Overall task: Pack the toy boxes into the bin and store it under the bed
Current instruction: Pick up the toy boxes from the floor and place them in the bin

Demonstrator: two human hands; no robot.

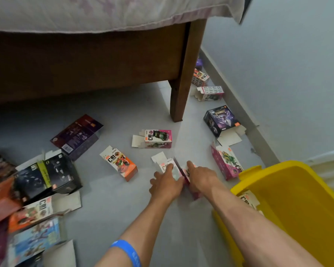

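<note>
Just left of the yellow bin (289, 189), a small pink toy box (178, 171), judged light and crushable with its flap loose, is gripped by the left hand (167, 183) and right hand (200, 178) at its sides.

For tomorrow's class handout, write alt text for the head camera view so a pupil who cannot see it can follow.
Both hands, left hand and right hand, press on a small pink toy box lying on the grey floor. A yellow bin at the right already holds a box, and many more toy boxes lie scattered near the wooden bed.
</note>
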